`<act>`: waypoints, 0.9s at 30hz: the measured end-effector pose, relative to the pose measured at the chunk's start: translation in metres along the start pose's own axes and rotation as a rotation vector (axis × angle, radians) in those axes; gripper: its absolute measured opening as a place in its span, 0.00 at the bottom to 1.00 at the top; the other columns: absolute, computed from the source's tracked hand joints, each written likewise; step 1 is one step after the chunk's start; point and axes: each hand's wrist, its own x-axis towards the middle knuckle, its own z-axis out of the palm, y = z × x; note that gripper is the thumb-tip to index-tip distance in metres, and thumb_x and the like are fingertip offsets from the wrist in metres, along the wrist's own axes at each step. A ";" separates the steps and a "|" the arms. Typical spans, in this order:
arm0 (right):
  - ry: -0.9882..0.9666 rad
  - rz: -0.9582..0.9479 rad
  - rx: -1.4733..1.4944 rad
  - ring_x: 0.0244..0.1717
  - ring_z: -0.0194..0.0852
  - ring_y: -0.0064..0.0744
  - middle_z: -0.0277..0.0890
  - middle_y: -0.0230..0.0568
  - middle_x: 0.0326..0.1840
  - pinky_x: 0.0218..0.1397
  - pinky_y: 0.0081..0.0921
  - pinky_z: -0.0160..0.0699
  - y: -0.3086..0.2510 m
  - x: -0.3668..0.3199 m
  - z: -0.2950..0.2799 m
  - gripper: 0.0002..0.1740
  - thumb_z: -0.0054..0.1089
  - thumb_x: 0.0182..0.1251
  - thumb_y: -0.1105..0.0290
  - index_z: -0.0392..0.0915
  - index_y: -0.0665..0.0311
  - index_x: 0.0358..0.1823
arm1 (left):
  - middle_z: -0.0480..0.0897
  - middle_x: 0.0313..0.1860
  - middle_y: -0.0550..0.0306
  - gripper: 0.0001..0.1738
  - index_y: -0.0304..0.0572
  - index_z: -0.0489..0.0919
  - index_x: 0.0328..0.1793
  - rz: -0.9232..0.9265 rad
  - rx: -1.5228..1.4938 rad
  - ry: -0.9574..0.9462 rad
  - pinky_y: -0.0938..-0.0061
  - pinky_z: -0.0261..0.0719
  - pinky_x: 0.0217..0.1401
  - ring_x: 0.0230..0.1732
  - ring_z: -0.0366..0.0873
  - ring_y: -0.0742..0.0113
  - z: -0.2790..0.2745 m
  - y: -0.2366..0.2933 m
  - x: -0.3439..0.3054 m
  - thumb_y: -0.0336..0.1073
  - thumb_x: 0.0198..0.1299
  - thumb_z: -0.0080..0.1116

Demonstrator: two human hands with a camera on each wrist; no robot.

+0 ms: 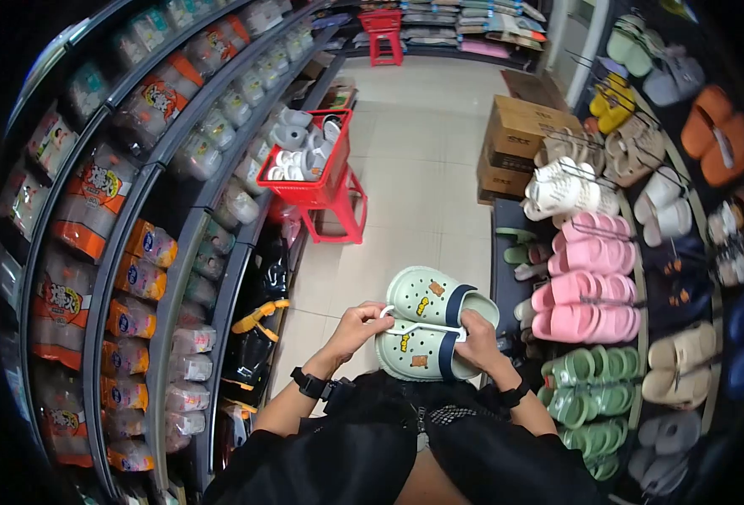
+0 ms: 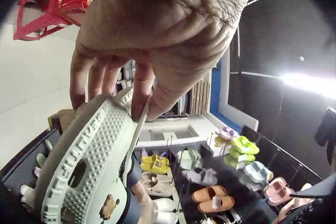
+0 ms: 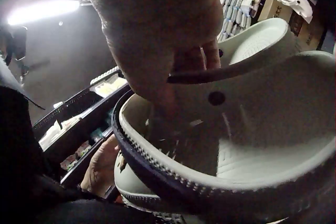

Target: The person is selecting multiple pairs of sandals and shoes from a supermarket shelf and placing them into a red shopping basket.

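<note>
A pair of pale green clogs point(image 1: 426, 295) with navy straps and small charms is held side by side in front of the body, toes toward the left. Across the pair runs a thin white plastic shoe hanger point(image 1: 426, 326). My left hand point(image 1: 353, 333) pinches the hanger's left end between thumb and index finger; in the left wrist view its other fingers reach behind the clog's sole point(image 2: 86, 166). My right hand point(image 1: 479, 343) grips the clogs by the foot openings, its thumb near the hanger's right end. In the right wrist view it reaches into a clog point(image 3: 273, 145), fingers partly hidden.
On the right, a rack carries pink slippers point(image 1: 590, 303), green slippers point(image 1: 586, 387) and other pairs. Packaged goods fill the left shelves point(image 1: 140, 278). A red basket point(image 1: 313, 189) of footwear sits on a red stool point(image 1: 342, 215) in the aisle. Cardboard boxes point(image 1: 519, 130) stand beyond the rack.
</note>
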 end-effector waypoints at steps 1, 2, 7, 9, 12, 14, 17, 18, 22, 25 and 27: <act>-0.027 -0.008 0.013 0.33 0.69 0.53 0.68 0.51 0.29 0.36 0.37 0.68 0.009 0.014 0.000 0.14 0.57 0.39 0.74 0.68 0.69 0.32 | 0.75 0.48 0.51 0.11 0.35 0.78 0.25 0.001 0.001 0.034 0.75 0.66 0.50 0.45 0.70 0.69 0.000 0.002 0.008 0.37 0.52 0.61; -0.065 0.002 0.026 0.33 0.68 0.53 0.68 0.51 0.28 0.37 0.37 0.68 0.017 0.030 0.003 0.14 0.58 0.39 0.75 0.68 0.69 0.32 | 0.75 0.48 0.51 0.11 0.35 0.78 0.25 -0.011 -0.011 0.060 0.75 0.66 0.50 0.45 0.70 0.69 -0.004 0.002 0.016 0.37 0.52 0.61; -0.152 -0.036 0.081 0.33 0.68 0.53 0.67 0.50 0.28 0.36 0.36 0.68 0.058 0.104 0.019 0.14 0.58 0.42 0.73 0.68 0.69 0.32 | 0.76 0.47 0.55 0.10 0.33 0.78 0.27 -0.035 -0.175 0.220 0.80 0.69 0.43 0.39 0.71 0.74 -0.024 0.000 0.069 0.34 0.53 0.60; -0.173 -0.050 0.094 0.33 0.69 0.52 0.68 0.50 0.28 0.36 0.36 0.68 0.079 0.135 0.033 0.14 0.58 0.43 0.72 0.69 0.69 0.33 | 0.76 0.48 0.56 0.09 0.33 0.79 0.29 -0.021 -0.181 0.256 0.81 0.70 0.41 0.38 0.71 0.76 -0.038 -0.001 0.096 0.34 0.53 0.60; -0.199 -0.065 0.093 0.33 0.69 0.52 0.68 0.50 0.29 0.37 0.36 0.68 0.101 0.189 0.047 0.14 0.59 0.45 0.71 0.69 0.69 0.33 | 0.76 0.48 0.56 0.09 0.33 0.79 0.29 -0.002 -0.227 0.268 0.81 0.70 0.40 0.37 0.71 0.77 -0.064 0.006 0.137 0.33 0.53 0.60; -0.209 -0.075 0.074 0.34 0.70 0.52 0.69 0.50 0.29 0.37 0.36 0.69 0.111 0.232 0.054 0.14 0.59 0.46 0.70 0.70 0.69 0.34 | 0.76 0.48 0.56 0.09 0.34 0.79 0.28 0.019 -0.258 0.266 0.81 0.69 0.40 0.36 0.71 0.77 -0.087 0.011 0.173 0.33 0.53 0.60; -0.213 -0.036 0.053 0.37 0.68 0.54 0.69 0.53 0.33 0.41 0.37 0.70 0.120 0.302 0.071 0.15 0.56 0.41 0.74 0.67 0.70 0.33 | 0.76 0.45 0.57 0.09 0.35 0.78 0.26 0.023 -0.246 0.253 0.82 0.68 0.38 0.35 0.70 0.78 -0.136 0.030 0.230 0.33 0.53 0.59; -0.222 -0.037 0.044 0.37 0.68 0.54 0.69 0.53 0.33 0.41 0.37 0.70 0.123 0.326 0.076 0.15 0.56 0.41 0.74 0.67 0.70 0.33 | 0.77 0.42 0.59 0.09 0.35 0.77 0.25 0.004 -0.213 0.248 0.82 0.67 0.37 0.34 0.69 0.79 -0.151 0.037 0.249 0.33 0.54 0.59; -0.245 0.000 0.060 0.34 0.67 0.54 0.66 0.52 0.29 0.37 0.38 0.68 0.137 0.422 0.109 0.13 0.53 0.39 0.77 0.65 0.69 0.30 | 0.73 0.25 0.69 0.08 0.38 0.78 0.27 0.188 -0.149 0.285 0.84 0.63 0.32 0.28 0.66 0.82 -0.219 0.071 0.318 0.34 0.54 0.58; -0.230 -0.069 0.014 0.34 0.68 0.53 0.66 0.51 0.29 0.36 0.38 0.68 0.151 0.479 0.135 0.15 0.54 0.35 0.78 0.65 0.69 0.29 | 0.73 0.28 0.66 0.08 0.37 0.77 0.25 0.084 -0.175 0.292 0.84 0.64 0.35 0.31 0.66 0.81 -0.263 0.092 0.356 0.33 0.53 0.58; -0.247 -0.046 0.050 0.34 0.68 0.53 0.67 0.52 0.29 0.36 0.38 0.69 0.157 0.507 0.150 0.15 0.54 0.35 0.78 0.65 0.69 0.29 | 0.75 0.30 0.64 0.09 0.37 0.76 0.24 0.060 -0.198 0.299 0.84 0.65 0.39 0.34 0.68 0.80 -0.286 0.100 0.375 0.32 0.54 0.58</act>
